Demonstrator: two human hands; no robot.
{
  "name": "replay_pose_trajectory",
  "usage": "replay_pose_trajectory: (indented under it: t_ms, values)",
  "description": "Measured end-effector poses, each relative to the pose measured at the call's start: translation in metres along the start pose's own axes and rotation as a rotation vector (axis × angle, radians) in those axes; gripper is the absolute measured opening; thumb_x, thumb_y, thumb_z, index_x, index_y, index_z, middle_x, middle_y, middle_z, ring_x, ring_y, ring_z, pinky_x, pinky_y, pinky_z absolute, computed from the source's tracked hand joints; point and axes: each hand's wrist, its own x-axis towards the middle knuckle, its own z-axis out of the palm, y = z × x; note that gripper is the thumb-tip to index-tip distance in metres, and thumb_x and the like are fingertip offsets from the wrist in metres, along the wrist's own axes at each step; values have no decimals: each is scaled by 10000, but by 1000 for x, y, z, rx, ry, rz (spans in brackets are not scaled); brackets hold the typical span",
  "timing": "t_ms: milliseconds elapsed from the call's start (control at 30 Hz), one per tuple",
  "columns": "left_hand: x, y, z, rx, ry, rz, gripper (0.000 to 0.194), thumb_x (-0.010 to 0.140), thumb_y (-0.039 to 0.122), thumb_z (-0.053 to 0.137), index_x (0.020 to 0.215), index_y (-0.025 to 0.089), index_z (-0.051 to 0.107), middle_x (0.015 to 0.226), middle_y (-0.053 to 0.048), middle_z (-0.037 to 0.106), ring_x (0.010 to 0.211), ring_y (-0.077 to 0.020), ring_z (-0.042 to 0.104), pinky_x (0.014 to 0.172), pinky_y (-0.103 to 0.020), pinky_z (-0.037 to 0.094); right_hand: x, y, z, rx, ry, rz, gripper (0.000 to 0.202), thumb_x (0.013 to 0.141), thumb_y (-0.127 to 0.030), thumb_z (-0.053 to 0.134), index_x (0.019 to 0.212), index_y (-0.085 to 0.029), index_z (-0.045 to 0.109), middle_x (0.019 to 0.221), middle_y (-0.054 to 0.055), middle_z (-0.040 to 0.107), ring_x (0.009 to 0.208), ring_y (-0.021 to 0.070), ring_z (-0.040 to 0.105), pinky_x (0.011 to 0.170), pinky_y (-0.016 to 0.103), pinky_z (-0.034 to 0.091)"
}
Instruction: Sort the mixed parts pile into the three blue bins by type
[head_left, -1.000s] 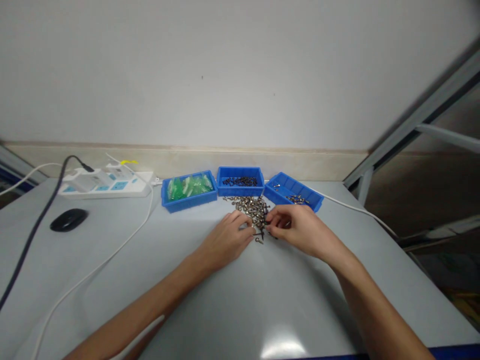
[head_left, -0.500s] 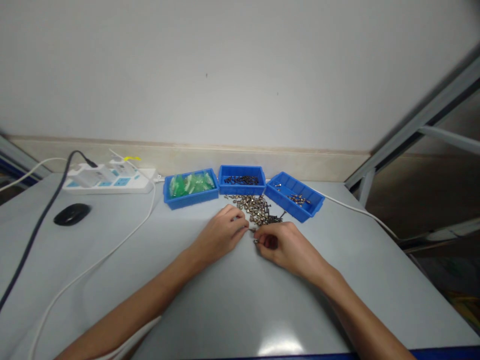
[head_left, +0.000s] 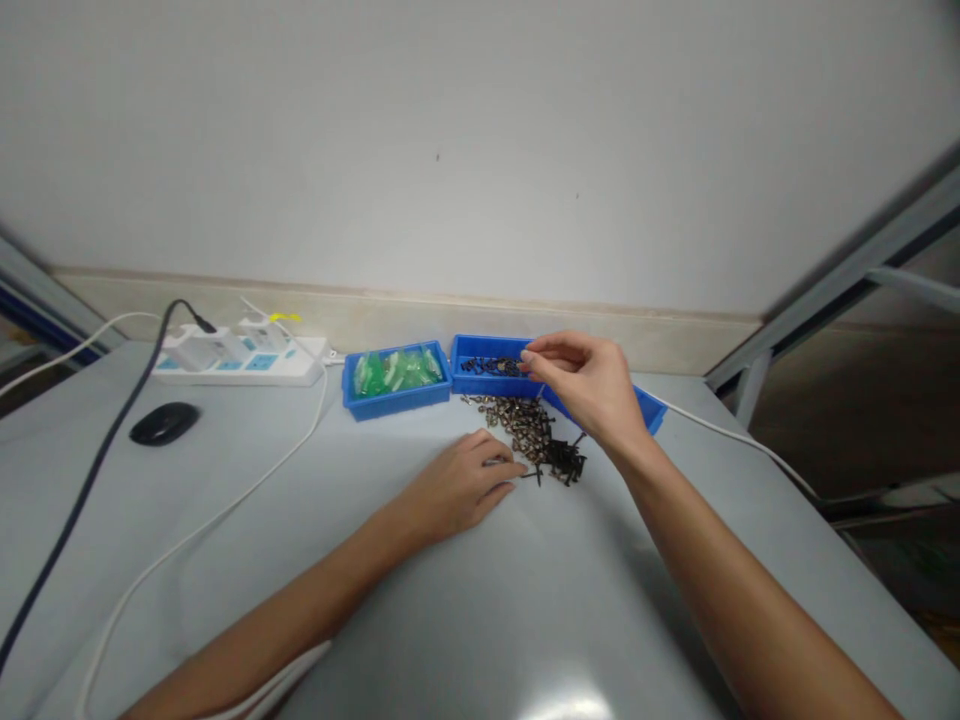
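My right hand (head_left: pixel 589 385) is raised over the right end of the middle blue bin (head_left: pixel 487 384), thumb and fingertips pinched together. Whatever the pinch holds is too small to make out. Dark screws (head_left: pixel 491 366) lie inside that bin. My left hand (head_left: pixel 469 485) rests on the table, its thumb a little apart from the index finger. Its fingertips are beside a few loose dark screws (head_left: pixel 537 474) at the near edge of a mixed pile. Brassy, silvery screw-like pieces (head_left: pixel 525 420) make up the far part of the pile, and black screws (head_left: pixel 566 462) the right part.
A left blue bin (head_left: pixel 397 404) holds green and clear plastic packets (head_left: pixel 397 370). The right blue bin (head_left: pixel 651 408) is mostly behind my right hand. To the left are a white power strip (head_left: pixel 300 368), a black mouse (head_left: pixel 163 424) and cables (head_left: pixel 217 500). A wall stands behind.
My right hand has risen from the near edge of the pile to the middle bin. My left hand stays by the pile, fingers slightly more spread. The view has shifted a little.
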Motion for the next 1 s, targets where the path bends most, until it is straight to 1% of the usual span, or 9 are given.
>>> replay_pose_trajectory:
  t_ms: [100,233,333,467,567,667,733,833,1000]
  values:
    - [3,3,4,32,-3,-39,195,995,209,491,1028,156,675,969,-95,670,931,-219,570,848,-349,498,-2,4,4,-32,-41,-11,228,775,-362,742,886,-163,732,858,96,767,823,244,745,788,360,593]
    - [3,0,4,-10,15,-139,145,969,159,492,940,153,633,917,-83,650,896,-209,586,822,-330,505,-21,23,4,-45,-128,30,259,796,-398,736,934,-178,739,846,83,762,777,237,733,722,345,580]
    - [2,-3,-2,-80,113,-205,128,932,132,510,961,159,632,898,-69,638,843,-190,594,788,-313,508,-36,38,1,38,-95,58,291,799,-442,737,930,-183,735,842,81,758,714,217,720,691,334,574]
    - [4,-2,-12,-181,272,-273,201,913,130,527,1018,179,691,897,-60,649,754,-155,595,719,-280,510,-48,48,-4,121,-24,126,330,771,-481,756,911,-183,728,795,72,751,647,196,697,646,324,567]
    - [6,-1,-14,-266,377,-372,156,898,170,587,963,184,729,880,-58,695,764,-159,634,742,-293,538,-50,48,-6,167,-54,159,325,764,-464,767,914,-178,734,803,74,753,641,183,692,644,315,568]
    - [7,-2,-13,-497,456,-485,134,866,241,669,961,165,723,945,-70,745,835,-176,707,824,-314,585,-51,46,-6,203,-125,171,302,763,-424,777,930,-176,732,814,70,750,677,178,699,672,311,573]
    - [8,-2,-12,-645,482,-541,172,831,280,720,946,153,710,956,-74,762,871,-191,735,868,-326,600,-52,44,-5,201,-195,162,298,765,-397,781,961,-179,733,837,68,751,711,179,703,684,307,572]
    - [8,-2,-12,-746,494,-610,225,785,320,772,910,153,687,929,-71,775,886,-210,753,886,-339,610,-55,44,-3,214,-289,151,311,755,-367,796,1000,-185,734,890,71,760,760,177,711,710,301,574]
    - [8,2,-11,-831,469,-653,264,767,358,797,875,163,655,870,-64,781,837,-224,766,810,-318,625,-57,44,3,327,-339,224,305,698,-369,839,923,-181,754,813,54,767,754,179,729,703,284,577]
